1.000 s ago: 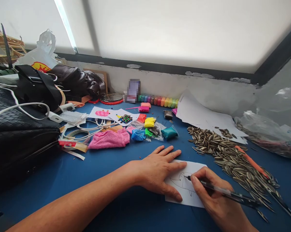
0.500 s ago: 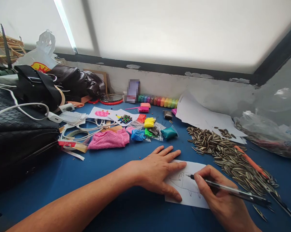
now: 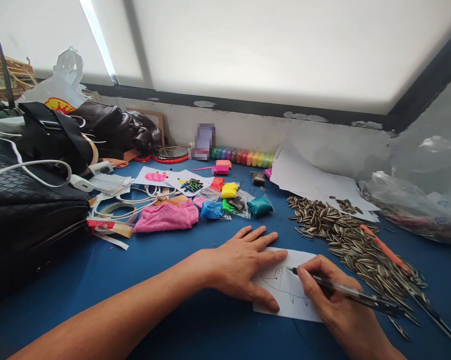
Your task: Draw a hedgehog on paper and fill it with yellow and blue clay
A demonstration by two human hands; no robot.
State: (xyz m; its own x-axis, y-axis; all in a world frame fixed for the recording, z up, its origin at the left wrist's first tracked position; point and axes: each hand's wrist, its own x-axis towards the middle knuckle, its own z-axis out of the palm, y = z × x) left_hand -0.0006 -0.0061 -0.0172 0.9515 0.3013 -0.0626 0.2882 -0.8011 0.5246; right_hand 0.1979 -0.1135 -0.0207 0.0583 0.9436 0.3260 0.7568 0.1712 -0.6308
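In the head view, the left hand [image 3: 240, 262] lay flat with fingers spread on the small white paper card [image 3: 285, 292] bearing a line drawing, pinning it to the blue desk [image 3: 143, 270]. The right hand [image 3: 334, 305] was clamped around a slim clear-barrelled black pen [image 3: 345, 292], its tip touching the card. A heap of striped sunflower seeds [image 3: 345, 240] lay just beyond, near bagged coloured clay lumps [image 3: 229, 200].

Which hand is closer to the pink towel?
The left. The left hand lies flat on the white paper, just in front and right of the pink towel. The right hand, holding the pen, is farther right.
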